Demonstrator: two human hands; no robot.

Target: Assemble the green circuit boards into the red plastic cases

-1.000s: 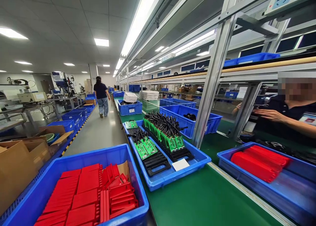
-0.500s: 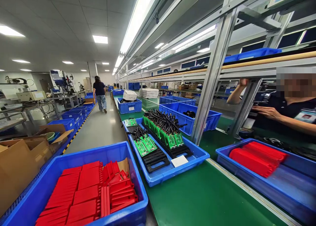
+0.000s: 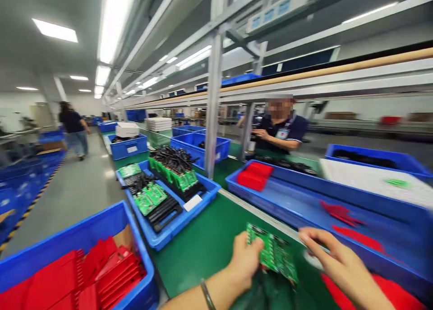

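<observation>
The left hand (image 3: 245, 261) has its fingers clamped on the left edge of a green board (image 3: 274, 255), held tilted just above the tabletop (image 3: 209, 238), low in the view. The right hand (image 3: 338, 267) is just beside the board's right edge with fingers apart and loosely curved. Blur hides whether they touch it. Something dark lies under the board, too smeared to name. To the right is a long blue bin (image 3: 270, 197) with red parts (image 3: 254, 177). To the left, well apart, a blue tray (image 3: 169, 231) carries more green boards with black wires. The work in hand looks like handling a single board between both hands. It is probably best gripped by its bare edges only, fingers off the components and solder side, with the right hand taking the opposite edge so it does not flex or swing. Across the line, another person (image 3: 284, 129) is at work.
</observation>
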